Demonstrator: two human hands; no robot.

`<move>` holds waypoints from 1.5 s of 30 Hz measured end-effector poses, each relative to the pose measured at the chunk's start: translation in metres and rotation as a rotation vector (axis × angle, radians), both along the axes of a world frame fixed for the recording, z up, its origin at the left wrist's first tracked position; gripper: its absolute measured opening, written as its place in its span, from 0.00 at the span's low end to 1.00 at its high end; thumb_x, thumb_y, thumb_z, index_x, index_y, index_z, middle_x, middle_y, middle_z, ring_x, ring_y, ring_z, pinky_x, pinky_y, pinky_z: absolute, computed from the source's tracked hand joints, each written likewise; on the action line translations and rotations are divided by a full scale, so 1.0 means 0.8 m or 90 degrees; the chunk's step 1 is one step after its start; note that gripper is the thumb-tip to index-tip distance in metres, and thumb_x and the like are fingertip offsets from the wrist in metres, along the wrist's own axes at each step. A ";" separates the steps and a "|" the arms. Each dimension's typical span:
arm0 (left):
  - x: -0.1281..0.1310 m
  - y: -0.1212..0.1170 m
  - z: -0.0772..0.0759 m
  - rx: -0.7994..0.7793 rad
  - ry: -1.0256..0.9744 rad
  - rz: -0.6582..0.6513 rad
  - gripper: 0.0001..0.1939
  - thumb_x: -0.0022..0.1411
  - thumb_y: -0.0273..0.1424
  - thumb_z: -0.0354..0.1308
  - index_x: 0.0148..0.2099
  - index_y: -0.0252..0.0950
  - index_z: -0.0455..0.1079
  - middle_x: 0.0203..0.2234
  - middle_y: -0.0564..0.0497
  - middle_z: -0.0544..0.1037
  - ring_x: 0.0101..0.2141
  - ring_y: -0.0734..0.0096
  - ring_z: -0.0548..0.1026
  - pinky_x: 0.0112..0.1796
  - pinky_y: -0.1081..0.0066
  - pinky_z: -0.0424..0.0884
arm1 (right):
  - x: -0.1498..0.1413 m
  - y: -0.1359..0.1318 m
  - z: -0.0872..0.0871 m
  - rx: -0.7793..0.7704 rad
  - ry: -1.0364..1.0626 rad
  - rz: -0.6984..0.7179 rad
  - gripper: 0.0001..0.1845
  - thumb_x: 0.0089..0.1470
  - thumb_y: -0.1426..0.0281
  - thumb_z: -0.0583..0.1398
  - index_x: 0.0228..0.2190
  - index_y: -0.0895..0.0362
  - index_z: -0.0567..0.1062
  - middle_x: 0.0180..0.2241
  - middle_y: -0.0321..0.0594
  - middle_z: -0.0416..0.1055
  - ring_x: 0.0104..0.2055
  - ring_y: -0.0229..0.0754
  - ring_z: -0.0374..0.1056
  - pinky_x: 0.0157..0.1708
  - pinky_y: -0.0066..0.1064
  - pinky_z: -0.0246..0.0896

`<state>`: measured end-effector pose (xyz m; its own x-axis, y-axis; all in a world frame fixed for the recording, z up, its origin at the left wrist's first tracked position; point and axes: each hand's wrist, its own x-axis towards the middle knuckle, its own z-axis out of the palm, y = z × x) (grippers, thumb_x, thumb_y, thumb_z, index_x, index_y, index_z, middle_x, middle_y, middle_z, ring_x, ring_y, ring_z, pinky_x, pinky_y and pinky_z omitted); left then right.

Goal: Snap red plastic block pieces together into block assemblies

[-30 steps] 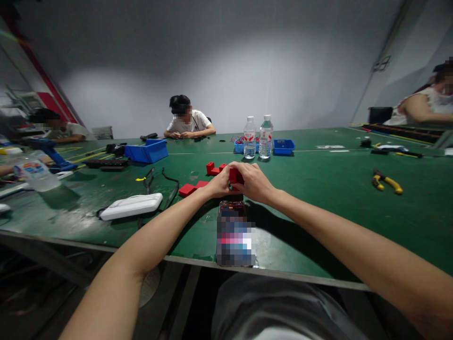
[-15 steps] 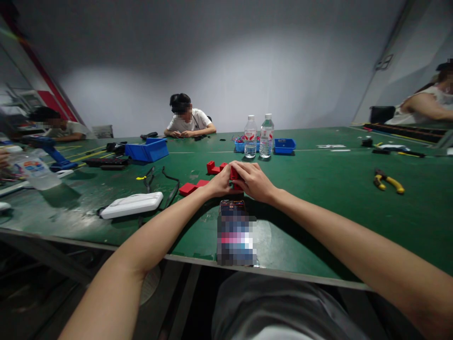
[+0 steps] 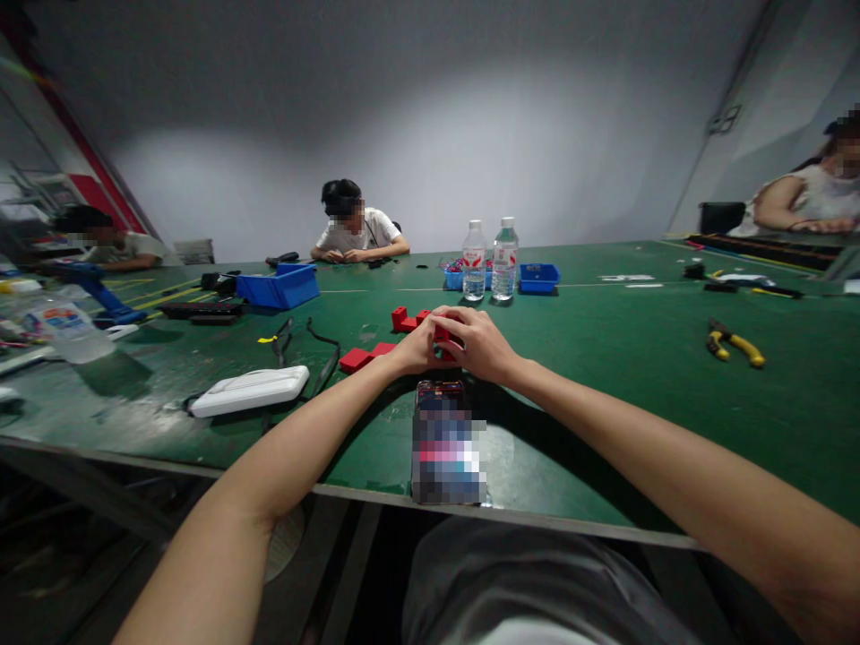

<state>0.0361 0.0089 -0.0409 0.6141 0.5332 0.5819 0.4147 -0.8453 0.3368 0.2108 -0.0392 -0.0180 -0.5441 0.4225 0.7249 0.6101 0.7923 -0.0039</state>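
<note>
Both of my hands meet over the green table, closed around a red block (image 3: 441,333) that their fingers partly hide. My left hand (image 3: 419,345) grips it from the left, and my right hand (image 3: 480,343) curls over it from the right. Just behind my left hand stands a red notched block (image 3: 404,319). To the left of that hand lie more red blocks (image 3: 356,359), partly covered by my left wrist. A phone (image 3: 443,443) lies flat in front of my hands, near the table's edge, its screen lit.
A white oblong device (image 3: 250,391) with a black strap lies left. Yellow-handled pliers (image 3: 735,344) rest right. Beyond my hands stand two water bottles (image 3: 474,262), a small blue tray (image 3: 538,278) and a blue bin (image 3: 279,287). Another person (image 3: 363,228) sits across the table.
My right-hand fingers have shifted slightly around the red block, and a gap now shows between them. The person at the far right has drawn an arm in.
</note>
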 end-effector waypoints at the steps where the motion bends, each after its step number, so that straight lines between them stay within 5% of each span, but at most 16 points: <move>1: 0.000 0.000 0.000 0.000 0.001 0.004 0.43 0.44 0.37 0.70 0.60 0.34 0.58 0.55 0.39 0.66 0.56 0.48 0.66 0.57 0.50 0.64 | 0.001 0.001 0.000 -0.010 0.013 0.005 0.21 0.57 0.71 0.58 0.53 0.55 0.71 0.52 0.51 0.69 0.51 0.50 0.66 0.49 0.44 0.60; 9: -0.003 0.000 -0.002 -0.017 0.004 0.014 0.44 0.44 0.39 0.70 0.61 0.36 0.57 0.55 0.40 0.67 0.57 0.47 0.65 0.58 0.49 0.63 | 0.002 0.009 -0.010 -0.027 0.054 0.052 0.29 0.50 0.79 0.60 0.55 0.53 0.68 0.53 0.50 0.67 0.55 0.50 0.64 0.52 0.47 0.61; 25: -0.002 0.002 -0.001 -0.029 -0.013 0.003 0.51 0.42 0.38 0.71 0.64 0.36 0.52 0.60 0.39 0.60 0.61 0.51 0.61 0.63 0.53 0.56 | 0.007 0.013 -0.015 -0.020 0.082 0.136 0.25 0.53 0.77 0.56 0.53 0.54 0.67 0.53 0.50 0.65 0.56 0.49 0.63 0.52 0.45 0.65; 45: -0.005 0.002 -0.005 -0.008 -0.017 -0.013 0.47 0.45 0.35 0.68 0.64 0.36 0.49 0.58 0.38 0.62 0.59 0.51 0.63 0.60 0.52 0.59 | 0.017 0.014 -0.028 0.077 0.010 0.062 0.19 0.61 0.68 0.54 0.52 0.56 0.70 0.58 0.52 0.63 0.61 0.50 0.60 0.55 0.48 0.61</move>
<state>0.0317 0.0109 -0.0445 0.6089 0.5279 0.5921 0.3883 -0.8492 0.3578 0.2241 -0.0282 -0.0403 -0.5663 0.2771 0.7762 0.5310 0.8429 0.0865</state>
